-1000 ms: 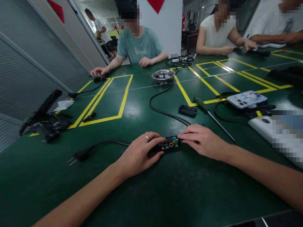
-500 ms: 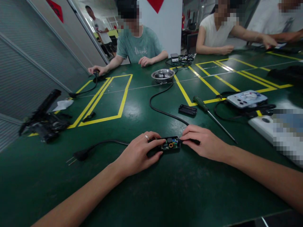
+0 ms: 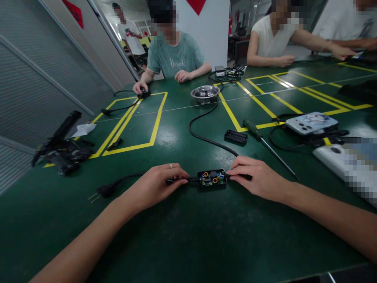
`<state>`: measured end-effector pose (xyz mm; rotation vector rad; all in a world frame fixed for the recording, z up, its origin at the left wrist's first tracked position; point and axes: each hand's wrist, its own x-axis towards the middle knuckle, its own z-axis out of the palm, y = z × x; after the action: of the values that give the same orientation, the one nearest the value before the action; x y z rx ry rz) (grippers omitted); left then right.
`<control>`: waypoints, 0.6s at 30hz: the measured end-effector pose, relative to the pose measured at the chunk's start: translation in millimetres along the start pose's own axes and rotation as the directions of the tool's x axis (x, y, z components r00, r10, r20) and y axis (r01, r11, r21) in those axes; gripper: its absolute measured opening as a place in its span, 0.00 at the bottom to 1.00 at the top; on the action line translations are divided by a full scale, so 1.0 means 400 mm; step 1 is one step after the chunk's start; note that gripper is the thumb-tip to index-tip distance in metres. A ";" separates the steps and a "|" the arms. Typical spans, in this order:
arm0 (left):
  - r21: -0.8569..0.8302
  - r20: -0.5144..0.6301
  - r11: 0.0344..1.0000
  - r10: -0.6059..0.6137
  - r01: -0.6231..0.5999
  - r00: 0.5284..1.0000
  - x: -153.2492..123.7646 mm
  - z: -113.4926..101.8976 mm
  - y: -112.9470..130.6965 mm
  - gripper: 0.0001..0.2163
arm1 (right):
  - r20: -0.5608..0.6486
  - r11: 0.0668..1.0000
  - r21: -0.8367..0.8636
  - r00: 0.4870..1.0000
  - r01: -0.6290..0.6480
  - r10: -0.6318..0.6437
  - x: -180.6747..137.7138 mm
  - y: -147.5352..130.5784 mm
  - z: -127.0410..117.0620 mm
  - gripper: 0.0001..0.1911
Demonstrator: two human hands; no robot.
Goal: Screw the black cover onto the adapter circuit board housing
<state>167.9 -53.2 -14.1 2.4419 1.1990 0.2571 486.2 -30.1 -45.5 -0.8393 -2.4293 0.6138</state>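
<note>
An opened black casing with a circuit board (image 3: 212,178) lies on the green table between my hands, its coils and small parts showing. My left hand (image 3: 163,180) pinches the black power cord (image 3: 193,179) just left of the casing. That cord runs on to a two-pin plug (image 3: 105,191) lying at the left. At the casing's right end, my right hand (image 3: 252,173) pinches the other black cable (image 3: 210,140), which curves away behind toward the steel bowl. A black casing cover (image 3: 235,136) rests beyond the casing, hollow side up.
A green-handled screwdriver (image 3: 271,149) lies right of the cover. Farther back stands a steel bowl (image 3: 205,93) with small parts. A phone (image 3: 311,122) and a white device (image 3: 332,157) lie at right, black parts (image 3: 63,153) at left. Co-workers sit across the table (image 3: 176,243).
My left hand has slid left off the casing onto the cord, uncovering more of the circuit board. My right hand stays at the right end. A co-worker's hand opposite has moved right.
</note>
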 end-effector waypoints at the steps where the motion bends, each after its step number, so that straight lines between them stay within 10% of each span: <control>1: -0.014 0.001 1.000 0.010 -0.010 1.000 -0.003 -0.001 -0.006 0.09 | 0.001 1.000 -0.005 1.000 0.004 -0.004 -0.001 0.000 0.001 0.12; 11: 0.151 -0.012 0.988 0.039 -0.037 0.999 0.011 0.031 0.027 0.11 | 0.036 0.994 -0.079 0.997 0.069 -0.066 0.001 -0.008 -0.008 0.12; 18: 0.204 0.050 0.978 0.034 -0.044 0.998 0.011 0.015 0.030 0.09 | -0.220 0.960 -0.275 0.975 -0.045 -0.017 0.017 0.059 -0.053 0.13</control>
<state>181.4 -58.0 -14.3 2.6342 1.2118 0.0902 504.0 -3.4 -40.1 -0.9804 -2.3358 0.1696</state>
